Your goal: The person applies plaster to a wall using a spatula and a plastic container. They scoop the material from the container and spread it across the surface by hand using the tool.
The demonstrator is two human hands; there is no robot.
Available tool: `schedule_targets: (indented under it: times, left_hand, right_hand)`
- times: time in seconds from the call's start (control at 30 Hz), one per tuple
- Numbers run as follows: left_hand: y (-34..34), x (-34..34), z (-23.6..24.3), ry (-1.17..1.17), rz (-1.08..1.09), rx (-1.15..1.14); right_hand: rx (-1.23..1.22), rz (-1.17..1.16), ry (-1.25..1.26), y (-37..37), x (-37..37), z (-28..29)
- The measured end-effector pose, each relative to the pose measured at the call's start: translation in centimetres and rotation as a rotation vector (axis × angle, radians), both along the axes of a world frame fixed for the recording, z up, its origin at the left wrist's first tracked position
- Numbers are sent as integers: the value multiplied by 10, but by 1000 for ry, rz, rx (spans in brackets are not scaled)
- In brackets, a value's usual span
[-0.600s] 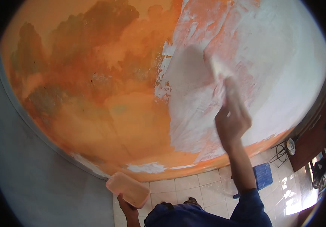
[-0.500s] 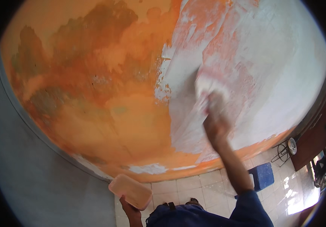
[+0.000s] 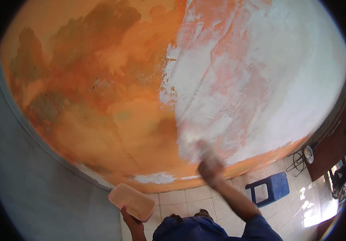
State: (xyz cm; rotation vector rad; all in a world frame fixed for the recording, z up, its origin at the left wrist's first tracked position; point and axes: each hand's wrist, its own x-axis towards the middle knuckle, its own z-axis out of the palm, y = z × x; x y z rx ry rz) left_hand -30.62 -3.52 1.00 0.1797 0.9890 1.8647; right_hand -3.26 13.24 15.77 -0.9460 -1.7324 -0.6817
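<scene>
My right hand (image 3: 211, 166) is closed on a wide putty knife (image 3: 189, 138), smeared by motion, its white-coated blade against the wall. The tool lies at the lower left part of the white putty coat (image 3: 293, 76). Left of that coat, the wall (image 3: 132, 132) is orange with dark stained patches. Low at the left, my left hand (image 3: 130, 219) grips the edge of a shallow peach-coloured plastic tub (image 3: 134, 203). A pale layer covers the inside of the tub, which is held tilted near the foot of the wall.
A blue plastic stool (image 3: 275, 186) lies on its side on the tiled floor (image 3: 197, 197), right of my right arm. Beyond it are a wire stand (image 3: 297, 162), a small round tin (image 3: 308, 154) and a brown panel (image 3: 333, 140). A grey wall (image 3: 40, 180) meets the orange one at the left.
My right hand has swept the putty knife down and to the left over the white coat. The tub in my left hand has shifted slightly left. More of the stool now shows.
</scene>
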Motion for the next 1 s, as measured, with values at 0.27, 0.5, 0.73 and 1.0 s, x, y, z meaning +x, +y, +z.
schedule_targets:
  times: [0.27,0.5,0.73,1.0]
  left_hand:
    - [-1,6,3,-16,-4,-52]
    - [12,8,4,13,-32,-89]
    - [8,3,15,41,-40,28]
    - [6,9,-2,14,-17,-21]
  right_hand:
    - [205,-419,52,58,61,58]
    - [-650,156,-234,-17,-46,-251]
    - [-151,114,-117,-7,0,-73]
    - [365,-361,130,67,67,159]
